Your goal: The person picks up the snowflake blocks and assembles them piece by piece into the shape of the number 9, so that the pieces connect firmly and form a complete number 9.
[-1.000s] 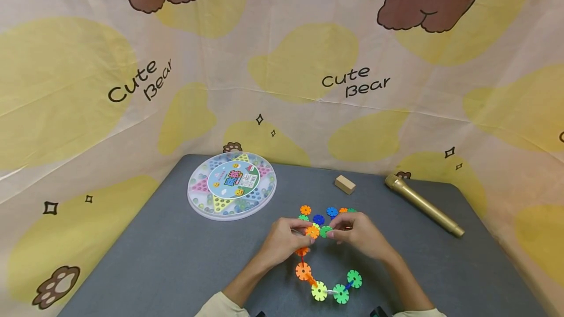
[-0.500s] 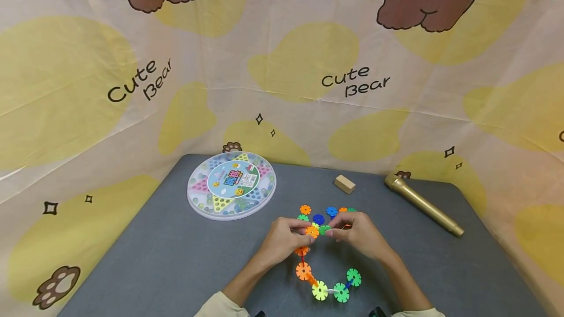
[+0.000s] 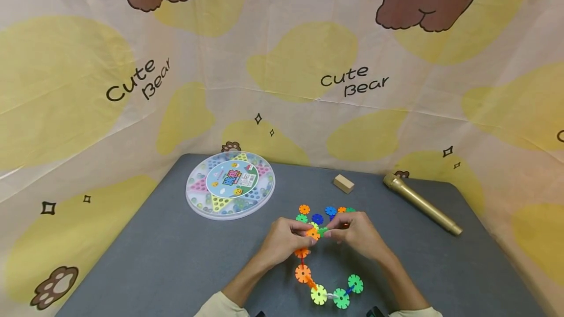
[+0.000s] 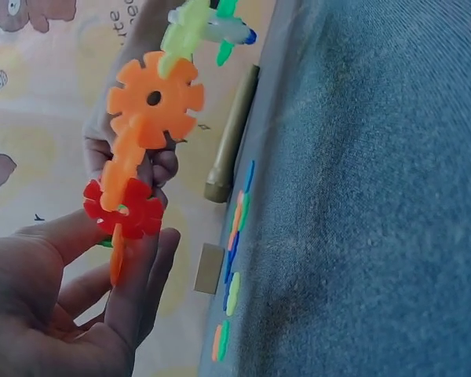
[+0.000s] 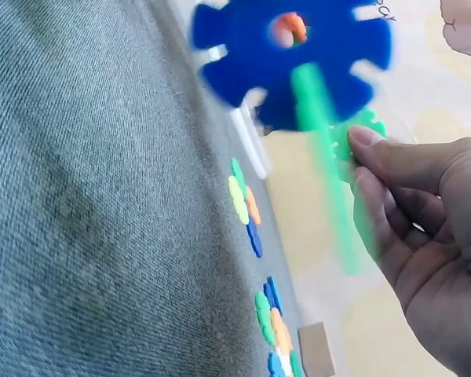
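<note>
Item: snowflake-disc chain (image 3: 328, 292), hanging in a loop above the grey table (image 3: 176, 258), joining step in hand: left hand (image 3: 282, 241) pinches its orange end disc (image 3: 313, 233), right hand (image 3: 359, 234) pinches the green end disc (image 3: 324, 231) (loose discs (image 3: 317, 218) just behind), next needing slots aligned and pressed.

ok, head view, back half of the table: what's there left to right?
round marble game case → wooden block → gold microphone. The loose plastic discs in front of the hands overlap that span, so I left them out of the order.
</note>
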The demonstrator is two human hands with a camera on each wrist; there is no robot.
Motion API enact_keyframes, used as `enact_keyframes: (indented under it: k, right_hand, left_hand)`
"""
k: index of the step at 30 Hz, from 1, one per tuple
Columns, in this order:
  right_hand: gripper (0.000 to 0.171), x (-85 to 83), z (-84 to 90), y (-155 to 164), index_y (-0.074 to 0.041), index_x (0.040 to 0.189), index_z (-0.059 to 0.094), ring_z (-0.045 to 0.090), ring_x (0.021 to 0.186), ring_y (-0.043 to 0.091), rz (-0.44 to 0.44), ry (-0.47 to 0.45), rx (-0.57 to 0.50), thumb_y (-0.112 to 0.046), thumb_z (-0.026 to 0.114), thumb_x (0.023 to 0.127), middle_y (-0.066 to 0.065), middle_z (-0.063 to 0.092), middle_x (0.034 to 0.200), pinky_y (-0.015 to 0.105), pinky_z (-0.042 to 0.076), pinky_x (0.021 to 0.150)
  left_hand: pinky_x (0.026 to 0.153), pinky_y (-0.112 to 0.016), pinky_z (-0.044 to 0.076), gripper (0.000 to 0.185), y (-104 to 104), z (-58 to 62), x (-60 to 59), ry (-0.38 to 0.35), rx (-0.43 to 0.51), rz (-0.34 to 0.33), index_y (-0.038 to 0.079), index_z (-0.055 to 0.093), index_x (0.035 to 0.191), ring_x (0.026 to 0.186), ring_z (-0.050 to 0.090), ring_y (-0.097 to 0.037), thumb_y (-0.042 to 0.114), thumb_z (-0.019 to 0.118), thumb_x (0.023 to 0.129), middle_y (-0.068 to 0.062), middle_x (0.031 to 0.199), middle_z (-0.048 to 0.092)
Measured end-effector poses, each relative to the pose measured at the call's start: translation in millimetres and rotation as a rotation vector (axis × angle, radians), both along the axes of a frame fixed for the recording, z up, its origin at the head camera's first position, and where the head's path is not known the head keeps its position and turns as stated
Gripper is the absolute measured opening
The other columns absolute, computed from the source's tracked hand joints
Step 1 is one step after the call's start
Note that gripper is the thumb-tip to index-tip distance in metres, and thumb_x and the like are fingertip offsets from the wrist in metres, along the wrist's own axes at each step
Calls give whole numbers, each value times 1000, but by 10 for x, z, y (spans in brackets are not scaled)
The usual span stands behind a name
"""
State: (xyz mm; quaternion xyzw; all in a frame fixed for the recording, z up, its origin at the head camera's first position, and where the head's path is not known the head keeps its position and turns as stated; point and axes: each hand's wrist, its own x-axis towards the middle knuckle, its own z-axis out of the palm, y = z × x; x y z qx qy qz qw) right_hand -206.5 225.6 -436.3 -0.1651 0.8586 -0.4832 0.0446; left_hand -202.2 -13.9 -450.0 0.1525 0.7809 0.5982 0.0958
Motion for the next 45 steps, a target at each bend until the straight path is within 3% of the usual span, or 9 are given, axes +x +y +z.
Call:
enact_keyframes:
  k: [9,13,18,24,31,39,45]
  right_hand:
    - [9,2,-19,-13,-7,87,81,68,64,20,16,-5,-34,-14,86,90,9,74,81,37,61,62]
    - [9,-7,-36,0,-9,89,81,68,67,20,43,-19,-32,-16,85,91,7,74,83,38,61,64]
    - [7,-9,-59,-7,-11,92,82,68,69,21,98,-23,-25,-17,85,91,9,75,84,37,60,63]
    - [4,9,-67,-33,-11,93,81,67,70,17,142,-56,-27,-15,83,92,6,74,86,39,62,64]
    - [5,3,-72,-57,-12,95,81,66,72,20,154,-74,-24,-16,82,93,7,73,89,39,61,66]
    - [15,-70,-119,66,-9,105,80,69,80,29,55,-104,28,-18,83,93,4,75,93,40,61,68]
    - [22,-156,-199,280,-1,109,78,70,83,25,-14,-109,43,-12,83,91,5,75,93,33,61,70]
  left_hand:
    - [64,-21,55,30,3,21,18,-46,42,-10,3,82,113,71,69,-11,14,87,85,-1,83,75]
    - [67,-23,57,31,15,20,27,-58,50,-35,3,81,115,76,73,-17,18,85,88,-3,87,76]
    - [73,-25,58,28,24,11,25,-15,21,-51,5,81,112,87,74,-18,25,82,93,-2,92,80]
    - [69,-25,57,14,19,8,29,-12,38,-61,11,83,100,77,70,-13,21,85,90,0,92,78]
    - [62,-22,55,7,24,-14,33,-11,59,-61,8,81,95,67,68,-11,11,83,89,-4,82,76]
    - [66,-23,57,11,-13,-17,5,24,7,-24,9,85,99,71,68,-10,15,81,91,1,83,78]
    - [68,-25,57,14,-34,11,-12,11,-5,6,10,85,101,74,71,-10,17,83,89,0,88,80]
